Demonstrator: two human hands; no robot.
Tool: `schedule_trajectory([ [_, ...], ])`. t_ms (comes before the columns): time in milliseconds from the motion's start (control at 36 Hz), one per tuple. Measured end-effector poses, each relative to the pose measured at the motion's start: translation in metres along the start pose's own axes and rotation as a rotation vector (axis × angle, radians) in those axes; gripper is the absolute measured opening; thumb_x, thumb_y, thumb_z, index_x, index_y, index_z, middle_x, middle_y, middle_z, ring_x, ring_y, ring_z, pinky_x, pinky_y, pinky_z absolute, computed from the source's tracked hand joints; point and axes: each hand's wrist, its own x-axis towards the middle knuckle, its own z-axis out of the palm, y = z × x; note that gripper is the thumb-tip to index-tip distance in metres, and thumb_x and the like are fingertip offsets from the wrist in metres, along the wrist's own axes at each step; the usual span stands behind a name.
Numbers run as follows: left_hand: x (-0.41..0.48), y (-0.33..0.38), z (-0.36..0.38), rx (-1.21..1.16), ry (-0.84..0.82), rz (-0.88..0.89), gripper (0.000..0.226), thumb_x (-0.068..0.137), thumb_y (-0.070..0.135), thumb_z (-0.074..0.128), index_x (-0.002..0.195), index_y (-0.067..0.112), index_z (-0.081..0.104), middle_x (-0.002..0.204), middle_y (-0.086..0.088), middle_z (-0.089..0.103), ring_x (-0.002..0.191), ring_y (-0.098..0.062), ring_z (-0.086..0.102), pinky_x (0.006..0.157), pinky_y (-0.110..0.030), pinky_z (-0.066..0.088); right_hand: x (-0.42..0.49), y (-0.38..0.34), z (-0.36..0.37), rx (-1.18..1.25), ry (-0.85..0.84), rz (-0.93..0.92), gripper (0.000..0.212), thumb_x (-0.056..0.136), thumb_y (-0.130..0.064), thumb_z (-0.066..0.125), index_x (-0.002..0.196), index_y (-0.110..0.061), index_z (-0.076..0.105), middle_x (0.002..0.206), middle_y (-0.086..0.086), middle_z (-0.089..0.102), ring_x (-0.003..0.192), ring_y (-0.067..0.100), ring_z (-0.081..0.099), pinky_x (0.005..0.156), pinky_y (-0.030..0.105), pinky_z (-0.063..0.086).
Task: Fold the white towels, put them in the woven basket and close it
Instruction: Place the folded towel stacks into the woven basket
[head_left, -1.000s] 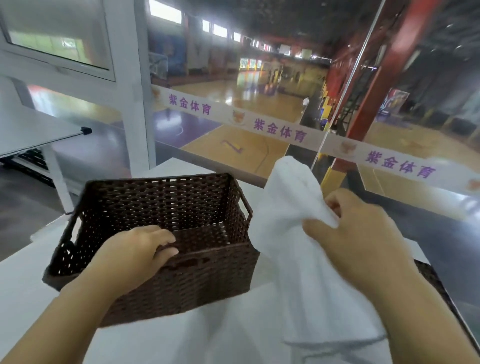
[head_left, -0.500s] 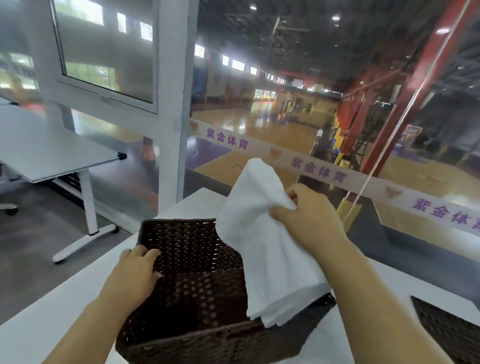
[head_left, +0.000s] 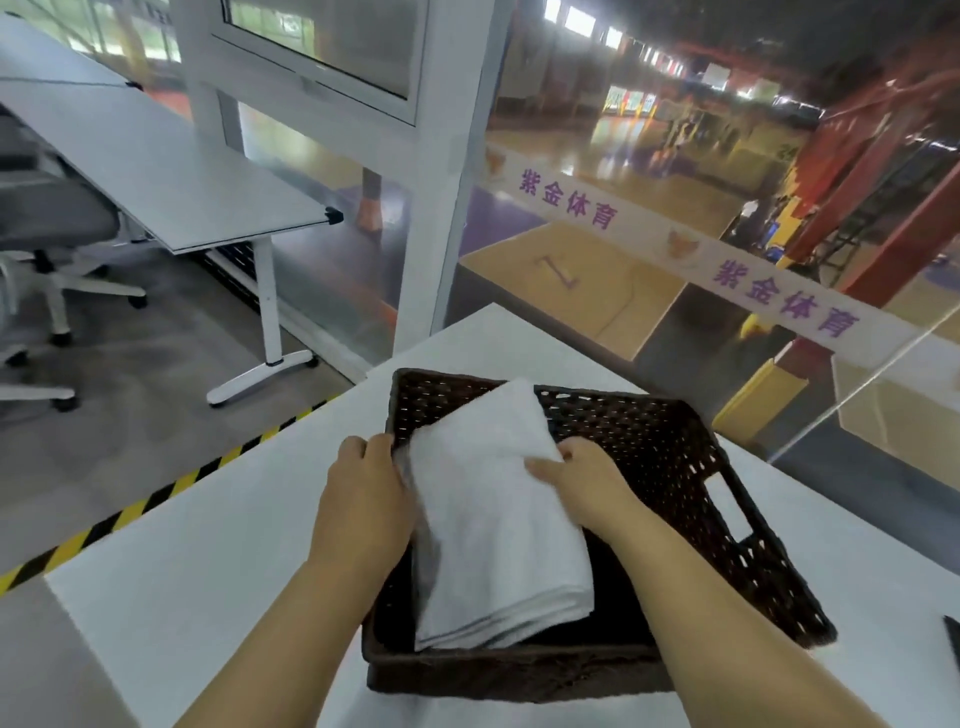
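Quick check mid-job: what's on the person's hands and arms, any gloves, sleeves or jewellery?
Nothing worn shows. The left hand and right hand have no gloves, rings or markings. The left forearm and right forearm are uncovered down to the frame's bottom edge: no sleeve, watch or bracelet in view.

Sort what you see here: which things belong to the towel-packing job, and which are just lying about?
Part of the job: folded white towel; woven basket holding it; left hand at the basket's left wall; right hand on the towel.

Just lying about: side desk; office chair; striped floor tape.
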Motion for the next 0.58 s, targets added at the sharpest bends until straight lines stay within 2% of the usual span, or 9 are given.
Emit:
schedule_trajectory([
  [56, 0.002, -0.002, 0.001, 0.006, 0.014, 0.023, 0.026, 0.092, 0.007, 0.045, 0.116, 0.006, 0.053, 0.105, -0.009, 0.047, 0.088, -0.027, 0.05, 0.068, -0.029, 0.035, 0.008, 0.019, 0.009, -0.198, -0.105, 0.069, 0.034, 0.091, -0.031, 0.06, 0.108, -0.003, 0.056, 0.103, 0.01, 0.063, 0.086, 0.022, 0.06, 0.076, 0.039, 0.053],
  [139, 0.003, -0.004, 0.005, 0.003, 0.048, 0.064, 0.019, 0.088, 0.001, 0.048, 0.106, 0.002, 0.057, 0.096, -0.01, 0.047, 0.079, -0.026, 0.046, 0.065, -0.03, 0.033, 0.012, 0.032, 0.011, -0.419, -0.148, 0.061, 0.042, 0.092, -0.027, 0.06, 0.128, -0.007, 0.052, 0.124, 0.008, 0.058, 0.11, 0.022, 0.057, 0.093, 0.032, 0.046],
  [278, 0.003, -0.007, 0.008, 0.077, 0.066, 0.161, 0.011, 0.078, -0.006, 0.061, 0.089, -0.003, 0.059, 0.086, -0.019, 0.05, 0.075, -0.035, 0.049, 0.059, -0.037, 0.04, 0.005, 0.029, 0.0, -0.539, -0.199, -0.064, 0.042, 0.09, -0.03, 0.062, 0.128, -0.015, 0.054, 0.124, 0.002, 0.059, 0.11, 0.017, 0.057, 0.096, 0.03, 0.045],
  [389, 0.003, -0.004, 0.004, 0.239, 0.003, 0.223, 0.025, 0.063, 0.0, 0.08, 0.074, -0.001, 0.057, 0.077, -0.018, 0.051, 0.066, -0.036, 0.05, 0.049, -0.035, 0.041, -0.006, 0.024, -0.015, -0.69, -0.254, -0.125, 0.047, 0.09, -0.038, 0.061, 0.133, -0.022, 0.049, 0.13, 0.0, 0.056, 0.114, 0.017, 0.055, 0.099, 0.035, 0.045],
  [444, 0.001, 0.001, 0.0, 0.305, -0.011, 0.255, 0.025, 0.069, 0.01, 0.08, 0.079, -0.001, 0.06, 0.083, -0.019, 0.054, 0.075, -0.039, 0.051, 0.053, -0.038, 0.044, -0.014, 0.023, -0.025, -0.743, -0.236, -0.147, 0.05, 0.089, -0.041, 0.06, 0.135, -0.025, 0.046, 0.132, 0.0, 0.055, 0.117, 0.019, 0.053, 0.099, 0.037, 0.045],
  [528, -0.003, 0.016, -0.006, 0.351, -0.044, 0.308, 0.031, 0.084, 0.028, 0.066, 0.104, 0.005, 0.059, 0.106, -0.014, 0.055, 0.098, -0.035, 0.047, 0.071, -0.042, 0.046, -0.029, 0.024, -0.042, -0.792, -0.174, -0.193, 0.051, 0.09, -0.044, 0.058, 0.136, -0.027, 0.044, 0.133, 0.0, 0.054, 0.118, 0.02, 0.052, 0.098, 0.038, 0.045],
  [583, -0.009, 0.03, -0.01, 0.356, -0.058, 0.379, 0.034, 0.085, 0.035, 0.063, 0.107, 0.01, 0.061, 0.106, -0.009, 0.057, 0.098, -0.032, 0.051, 0.072, -0.04, 0.047, -0.042, 0.027, -0.056, -0.807, -0.125, -0.209, 0.052, 0.09, -0.045, 0.056, 0.137, -0.028, 0.042, 0.134, 0.0, 0.053, 0.12, 0.02, 0.051, 0.098, 0.039, 0.045],
])
